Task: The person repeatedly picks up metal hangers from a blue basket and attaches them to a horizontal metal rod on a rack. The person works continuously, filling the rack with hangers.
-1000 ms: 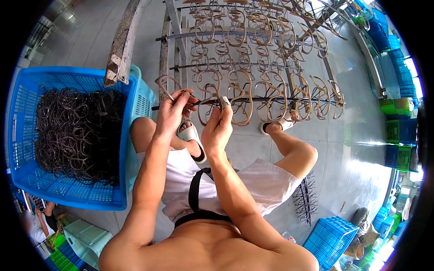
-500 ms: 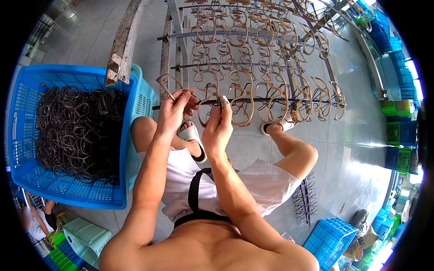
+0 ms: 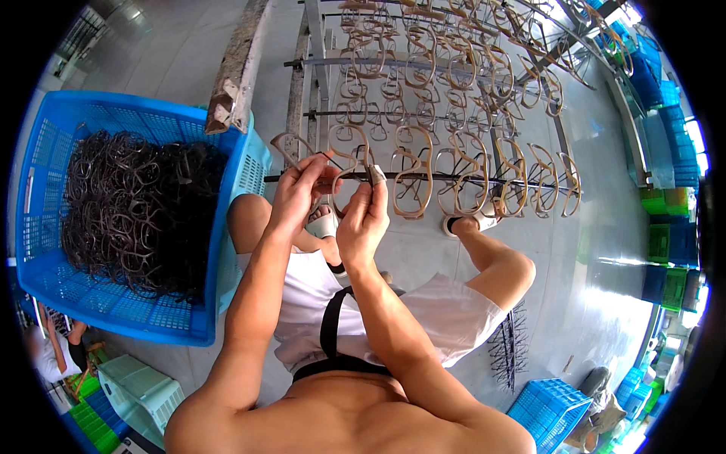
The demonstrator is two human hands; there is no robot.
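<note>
My left hand (image 3: 299,193) is closed on a brown eyeglass frame (image 3: 291,144), whose rim sticks up to the left of the fingers. Close beside it, my right hand (image 3: 364,219) pinches the rim of another eyeglass frame (image 3: 350,138) at the left part of a dark rod (image 3: 446,176). Something pale covers the tip of a right-hand digit. Along that rod, to the right of my hands, hang several tan and brown frames (image 3: 414,171). My fingers hide part of the rod and of the frames they grip.
A metal rack (image 3: 320,83) ahead carries further rows of hanging eyeglass frames. To my left stands a big blue crate (image 3: 113,321) heaped with dark frames (image 3: 128,212). A worn beam (image 3: 240,68) juts in above it. A blue basket (image 3: 550,412) sits at lower right, near a bristly dark rod (image 3: 511,348).
The view has shifted slightly, so the rack appears farther right and lower. My left hand has come nearer the right one, with the frame still in its fingers.
</note>
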